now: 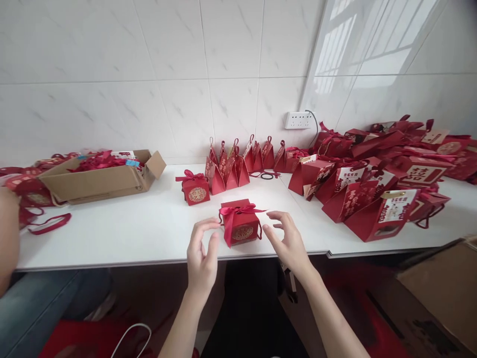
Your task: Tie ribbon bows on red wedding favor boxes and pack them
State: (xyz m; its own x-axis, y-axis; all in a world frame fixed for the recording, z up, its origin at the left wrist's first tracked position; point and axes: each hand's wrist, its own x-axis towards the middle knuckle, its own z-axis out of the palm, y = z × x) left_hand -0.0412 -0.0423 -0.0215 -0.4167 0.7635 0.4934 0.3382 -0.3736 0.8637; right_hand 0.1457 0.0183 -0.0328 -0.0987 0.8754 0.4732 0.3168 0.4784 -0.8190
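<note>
A red gift box (244,229) with a gold round emblem and a ribbon bow on top stands near the front edge of the white table (149,233). Just left of it is my left hand (203,251), fingers apart and holding nothing, fingertips close to the box's cord. On the box's right side my right hand (286,236) is open and empty, thumb and fingers spread toward it. Behind and to the left sits a similar small red box (196,191) with a bow.
Triangular red boxes (227,174) stand by the wall. Many red boxes (387,149) are piled at the right. A cardboard box (97,189) of ribbons is at the left, near another person's arm (8,238). A black ring (267,176) lies behind.
</note>
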